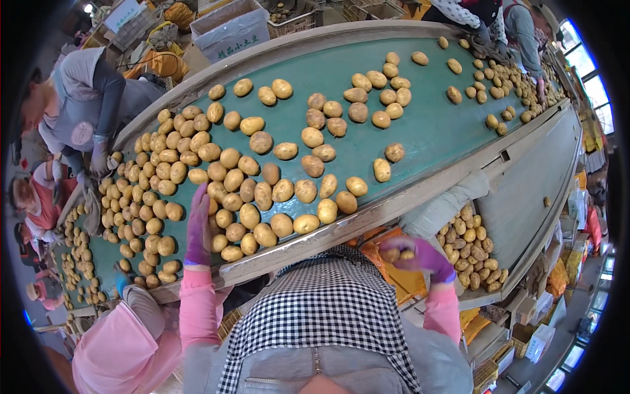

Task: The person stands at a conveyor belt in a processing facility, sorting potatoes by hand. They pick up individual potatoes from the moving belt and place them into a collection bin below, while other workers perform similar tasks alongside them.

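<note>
My left hand [197,223], in a purple glove, rests on the green conveyor belt [279,111] with its fingers stretched out along the edge of a group of potatoes [233,180]. My right hand [423,261], also gloved in purple, is off the belt below its metal rim [289,245], curled around small potatoes [399,255]. Orange bags [410,284] lie under it. Just right of it, more potatoes [469,246] are heaped on a lower grey tray [522,197].
Co-workers stand at the upper left [85,92], far left [42,203] and top right [531,33]; another in pink [118,341] is close on my left, a blue-gloved hand [123,279] on the belt. A white bin [230,36] and crates stand behind the belt.
</note>
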Available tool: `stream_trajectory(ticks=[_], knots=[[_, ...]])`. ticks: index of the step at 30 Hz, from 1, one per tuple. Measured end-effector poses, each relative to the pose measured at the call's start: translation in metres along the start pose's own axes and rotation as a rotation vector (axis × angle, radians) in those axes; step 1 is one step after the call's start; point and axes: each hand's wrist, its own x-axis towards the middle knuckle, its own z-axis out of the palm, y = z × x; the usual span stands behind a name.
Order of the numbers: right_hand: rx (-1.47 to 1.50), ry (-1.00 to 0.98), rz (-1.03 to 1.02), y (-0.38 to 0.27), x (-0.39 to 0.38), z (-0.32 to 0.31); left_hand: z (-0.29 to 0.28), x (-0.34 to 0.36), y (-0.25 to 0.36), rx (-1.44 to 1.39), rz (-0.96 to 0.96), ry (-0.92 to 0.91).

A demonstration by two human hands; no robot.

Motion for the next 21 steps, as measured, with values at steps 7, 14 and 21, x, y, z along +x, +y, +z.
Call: stream_trajectory(ticks=[7, 14, 21], knots=[[-0.677, 0.202, 0.057, -0.014, -0.018, -0.024, 0.115, 0.033, 0.008, 0.123, -0.034, -0.042], [-1.023, 0.651, -0.627, -0.039, 0.148, -0.101, 0.173, 0.038, 0.008, 0.169, 0.088, -0.100], [-0.845, 0.466, -0.391, -0.091, 0.221, -0.134, 0.153, 0.008, -0.019, -0.110, -0.001, 0.114]])
